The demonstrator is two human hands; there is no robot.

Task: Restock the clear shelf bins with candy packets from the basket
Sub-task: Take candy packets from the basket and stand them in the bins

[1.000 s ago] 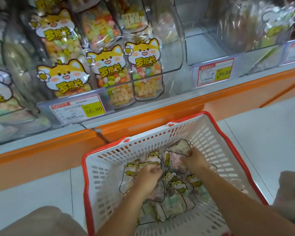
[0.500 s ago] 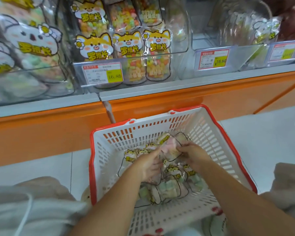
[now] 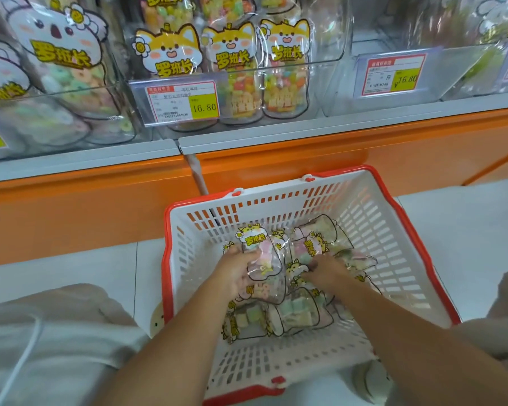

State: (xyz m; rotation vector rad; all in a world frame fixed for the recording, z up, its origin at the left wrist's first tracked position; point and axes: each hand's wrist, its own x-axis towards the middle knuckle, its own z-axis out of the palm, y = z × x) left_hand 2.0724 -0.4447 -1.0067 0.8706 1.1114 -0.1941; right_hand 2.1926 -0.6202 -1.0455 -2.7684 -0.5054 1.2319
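The orange-fronted shelf (image 3: 276,162) runs across above and beyond both hands, carrying a row of clear bins. The middle bin (image 3: 330,39), straight beyond the left hand, holds upright packets with yellow cat labels (image 3: 285,68). The bin further to the left hand's side (image 3: 115,92) holds packets with white koala labels (image 3: 59,60). Another bin (image 3: 428,36) sits beyond the right hand. The white basket with a red rim (image 3: 166,259) stands on the pale floor (image 3: 458,230), just below the shelf front, and both hands are inside it. A pile of candy packets (image 3: 294,312) covers its bottom, lying under and between the hands and reaching back beneath the wrists. The left hand (image 3: 235,276) has its fingers curled round one cat-label packet (image 3: 261,259), which is raised above the pile with its label end pointing away from the wrist. The right hand (image 3: 326,271) lies just beside it on the pile, fingertips touching a second packet (image 3: 314,244). Blur hides whether it grips that packet. A yellow price tag (image 3: 185,102) hangs on the front of the middle bin, and another tag (image 3: 392,75) on the bin beyond the right hand.
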